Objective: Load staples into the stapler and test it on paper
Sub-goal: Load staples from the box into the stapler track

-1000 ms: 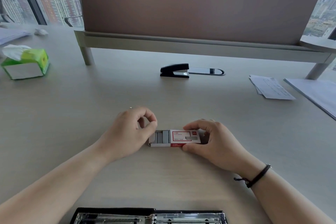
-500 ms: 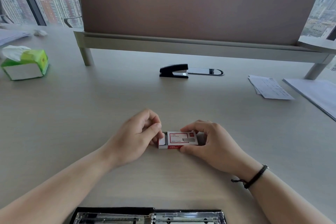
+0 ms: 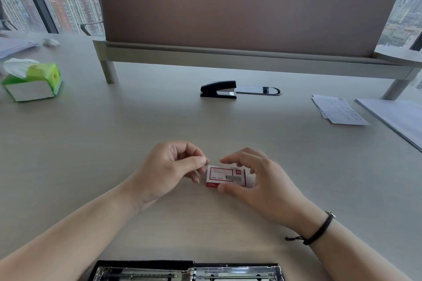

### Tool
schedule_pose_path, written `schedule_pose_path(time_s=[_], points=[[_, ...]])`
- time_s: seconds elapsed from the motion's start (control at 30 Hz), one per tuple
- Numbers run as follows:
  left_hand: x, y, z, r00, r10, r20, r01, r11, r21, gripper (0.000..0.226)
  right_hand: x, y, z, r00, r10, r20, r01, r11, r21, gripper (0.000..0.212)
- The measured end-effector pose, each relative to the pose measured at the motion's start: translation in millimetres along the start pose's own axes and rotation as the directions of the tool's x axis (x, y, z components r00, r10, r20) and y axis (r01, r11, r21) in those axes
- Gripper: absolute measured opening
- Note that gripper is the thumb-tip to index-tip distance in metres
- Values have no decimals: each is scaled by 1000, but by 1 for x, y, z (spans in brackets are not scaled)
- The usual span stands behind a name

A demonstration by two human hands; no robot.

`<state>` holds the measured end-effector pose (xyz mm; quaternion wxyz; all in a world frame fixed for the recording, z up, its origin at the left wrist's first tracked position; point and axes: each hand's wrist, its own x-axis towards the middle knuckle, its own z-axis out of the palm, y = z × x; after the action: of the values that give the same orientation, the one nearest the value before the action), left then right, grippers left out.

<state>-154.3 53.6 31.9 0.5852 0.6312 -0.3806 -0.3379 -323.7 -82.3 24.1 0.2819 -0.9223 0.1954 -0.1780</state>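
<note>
A small red-and-white staple box [image 3: 226, 177] lies closed on the desk between my hands. My right hand [image 3: 262, 180] holds it, thumb on its near edge and index finger along its far edge. My left hand [image 3: 169, 169] is curled at the box's left end. Its thumb and forefinger pinch a thin grey staple strip [image 3: 206, 159], of which only a sliver shows. The black stapler [image 3: 218, 89] sits shut at the far middle of the desk, well beyond both hands. Folded sheets of paper [image 3: 338, 110] lie to the far right.
A black binder with a metal clip mechanism [image 3: 187, 272] lies at the near edge. A green tissue box [image 3: 32, 82] stands far left. Larger white sheets [image 3: 397, 118] are at the right edge. A brown desk divider [image 3: 246, 11] on legs closes off the back, with a black cable slot [image 3: 260, 90] beside the stapler.
The box's inner tray, slid out to the left a second ago, has been pushed back in. The left hand followed it rightward, and the right hand's fingers have loosened over the box.
</note>
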Motion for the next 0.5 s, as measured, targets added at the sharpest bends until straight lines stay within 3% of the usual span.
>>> schedule_pose_path(time_s=[0.2, 0.5], points=[[-4, 8, 0, 995, -67, 69, 80, 972, -220, 12, -5, -10, 1, 976, -137, -167, 140, 990, 7, 33], [-6, 7, 5, 984, -70, 162, 98, 981, -168, 18, -6, -20, 7, 965, -139, -223, 175, 973, 152, 18]])
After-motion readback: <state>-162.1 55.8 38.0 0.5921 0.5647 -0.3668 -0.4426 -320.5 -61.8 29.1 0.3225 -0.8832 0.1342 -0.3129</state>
